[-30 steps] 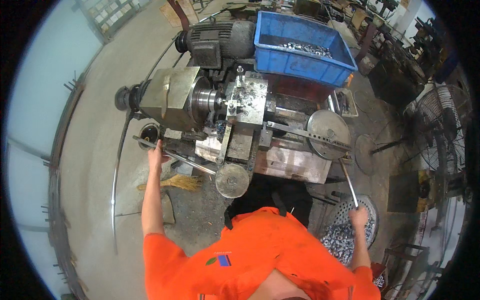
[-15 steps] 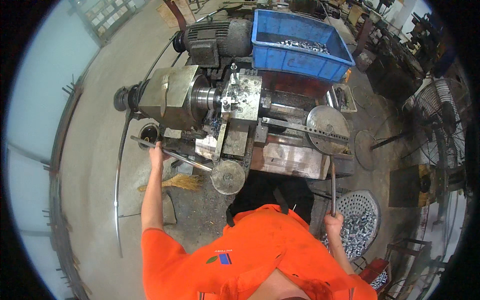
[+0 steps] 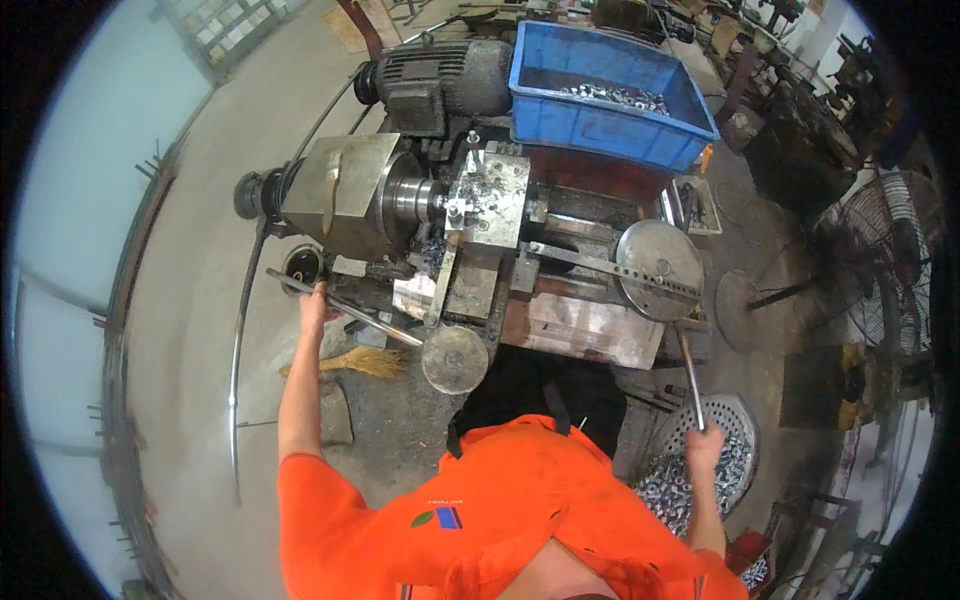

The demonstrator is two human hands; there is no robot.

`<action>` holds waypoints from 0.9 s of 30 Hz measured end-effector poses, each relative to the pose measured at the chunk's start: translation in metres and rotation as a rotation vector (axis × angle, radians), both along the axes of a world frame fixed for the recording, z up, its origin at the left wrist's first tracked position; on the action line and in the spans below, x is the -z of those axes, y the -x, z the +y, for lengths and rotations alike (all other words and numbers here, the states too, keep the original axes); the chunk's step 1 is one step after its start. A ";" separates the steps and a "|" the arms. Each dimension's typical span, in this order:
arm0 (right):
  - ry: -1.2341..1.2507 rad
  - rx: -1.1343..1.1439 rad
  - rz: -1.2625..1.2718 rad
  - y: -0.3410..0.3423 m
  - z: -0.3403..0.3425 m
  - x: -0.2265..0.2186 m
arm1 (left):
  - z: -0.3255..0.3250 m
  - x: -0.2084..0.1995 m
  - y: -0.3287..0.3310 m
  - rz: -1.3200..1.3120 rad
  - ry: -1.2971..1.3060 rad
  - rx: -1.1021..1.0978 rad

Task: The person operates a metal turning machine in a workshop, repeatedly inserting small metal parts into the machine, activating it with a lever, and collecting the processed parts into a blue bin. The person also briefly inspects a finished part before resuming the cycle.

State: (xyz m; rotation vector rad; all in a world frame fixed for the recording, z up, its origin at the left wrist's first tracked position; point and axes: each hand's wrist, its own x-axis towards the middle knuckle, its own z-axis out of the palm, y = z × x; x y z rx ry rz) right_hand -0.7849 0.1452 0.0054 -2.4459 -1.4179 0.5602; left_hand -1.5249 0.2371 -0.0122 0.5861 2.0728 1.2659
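Observation:
My left hand (image 3: 314, 303) is closed round a long metal lever (image 3: 375, 322), which runs to a round disc (image 3: 455, 359) at the front of the lathe-like machine. My right hand (image 3: 704, 443) grips the end of a second metal lever (image 3: 690, 372), which slants up toward a larger round disc (image 3: 660, 268) on the machine's right. Between them sits a metal tool block (image 3: 490, 200), close against the shiny spindle chuck (image 3: 410, 199). Dark swarf lies around the block. Whether a workpiece is in the chuck is too small to tell.
A blue plastic crate (image 3: 610, 125) with small metal parts stands behind the machine, beside a motor (image 3: 440, 80). A perforated basket (image 3: 735, 415) of shiny parts is below my right hand. A straw broom (image 3: 365, 362) lies at left; a fan (image 3: 890, 240) stands at right.
My right hand has swung its lever to the right, so the lever now slants outward. My left hand keeps its grip with hardly any movement. The view has shifted slightly.

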 end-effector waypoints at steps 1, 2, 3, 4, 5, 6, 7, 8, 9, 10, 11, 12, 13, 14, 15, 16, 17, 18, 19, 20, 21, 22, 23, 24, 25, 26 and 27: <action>-0.018 -0.004 -0.087 0.001 0.010 -0.020 | -0.001 -0.004 -0.001 -0.039 0.013 0.030; 0.013 -0.010 -0.128 -0.020 0.019 -0.015 | -0.001 -0.014 -0.005 -0.081 0.022 0.070; 0.058 -0.022 -0.269 -0.033 0.030 -0.016 | -0.003 -0.018 -0.007 -0.121 0.033 0.107; 0.024 -0.045 -0.307 -0.034 0.046 -0.027 | -0.013 -0.008 0.005 -0.140 0.011 0.086; 0.129 -0.021 -0.228 -0.036 0.059 -0.043 | -0.022 0.005 0.014 -0.164 -0.058 0.035; 0.039 -0.083 -0.370 -0.063 0.063 -0.022 | -0.020 0.017 0.017 -0.194 -0.131 0.000; -0.046 -0.146 -0.505 -0.093 0.065 0.002 | -0.019 0.029 0.023 -0.217 -0.200 -0.035; -0.015 -0.112 -0.547 -0.095 0.074 0.005 | -0.028 0.046 0.033 -0.125 -0.078 0.014; 0.015 -0.081 -0.588 -0.096 0.088 0.007 | -0.032 0.065 0.043 0.032 0.142 0.107; 0.044 -0.046 -0.632 -0.096 0.097 0.009 | -0.037 0.086 0.044 0.325 0.278 0.270; 0.023 -0.042 -0.613 -0.098 0.101 0.013 | -0.042 0.100 0.042 0.615 0.408 0.433; 0.005 -0.017 -0.605 -0.102 0.100 0.017 | -0.031 0.099 0.023 0.750 0.469 0.545; -0.014 0.009 -0.600 -0.106 0.096 0.018 | -0.020 0.082 -0.011 0.885 0.522 0.659; -0.055 -0.037 -0.605 -0.098 0.096 0.014 | -0.022 0.069 -0.027 1.023 0.591 0.753; -0.096 -0.091 -0.605 -0.074 0.098 0.001 | -0.026 0.072 -0.024 1.004 0.646 0.719; -0.135 -0.133 -0.608 -0.058 0.096 -0.008 | -0.022 0.079 -0.019 0.988 0.691 0.695; -0.242 -0.185 -0.574 -0.054 0.095 -0.009 | -0.019 0.089 -0.016 0.971 0.735 0.672; -0.348 -0.230 -0.542 -0.052 0.092 -0.010 | -0.022 0.107 -0.016 0.949 0.684 0.581; -0.456 -0.277 -0.506 -0.048 0.091 -0.011 | -0.028 0.128 -0.018 0.926 0.635 0.488; -0.521 -0.277 -0.502 -0.034 0.092 -0.017 | -0.028 0.144 -0.042 0.801 0.649 0.187; -0.534 -0.305 -0.412 -0.022 0.100 -0.021 | -0.038 0.176 -0.040 0.770 0.594 0.132; -0.543 -0.321 -0.349 -0.013 0.107 -0.029 | -0.040 0.181 -0.046 0.845 0.504 0.194; -0.550 -0.339 -0.284 -0.003 0.117 -0.037 | -0.042 0.184 -0.052 0.917 0.414 0.252; -0.567 -0.328 -0.201 0.016 0.130 -0.047 | -0.046 0.183 -0.016 0.838 0.630 0.459; -0.580 -0.349 -0.094 0.039 0.142 -0.066 | -0.047 0.172 -0.003 0.919 0.728 0.661; -0.547 -0.371 -0.112 0.056 0.151 -0.080 | -0.026 0.135 -0.010 0.925 0.717 0.754; -0.622 -0.482 -0.073 0.073 0.164 -0.091 | -0.020 0.103 -0.017 0.931 0.720 0.826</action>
